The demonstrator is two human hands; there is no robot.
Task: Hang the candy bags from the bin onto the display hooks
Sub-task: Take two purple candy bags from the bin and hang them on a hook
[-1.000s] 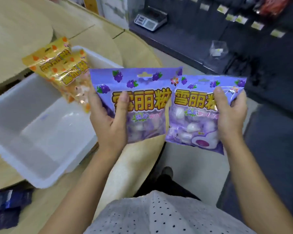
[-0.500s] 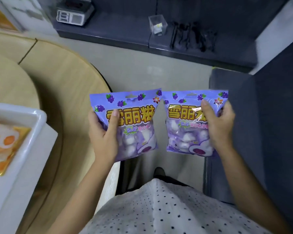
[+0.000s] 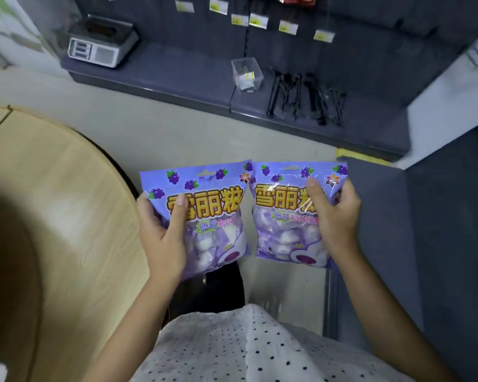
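I hold two purple grape candy bags upright, side by side, in front of my body. My left hand (image 3: pixel 163 238) grips the left candy bag (image 3: pixel 204 205) by its lower left side, thumb across the front. My right hand (image 3: pixel 334 216) grips the right candy bag (image 3: pixel 282 216) by its right side. Each bag has a hang slot at its top edge. The dark display wall (image 3: pixel 301 48) with yellow price tags (image 3: pixel 287 26) is ahead, above the bags. The bin is out of view.
A round wooden table (image 3: pixel 53 216) lies to my left. A dark shelf base (image 3: pixel 177 75) ahead carries a scale (image 3: pixel 100 42), a small clear box (image 3: pixel 246 73) and a pile of loose black hooks (image 3: pixel 307 97). Another dark shelf unit (image 3: pixel 439 230) stands at my right.
The view has swung right and up, away from the white bin and orange bags, towards the display wall. Both hands keep their bags, which now sit a little lower in the view.
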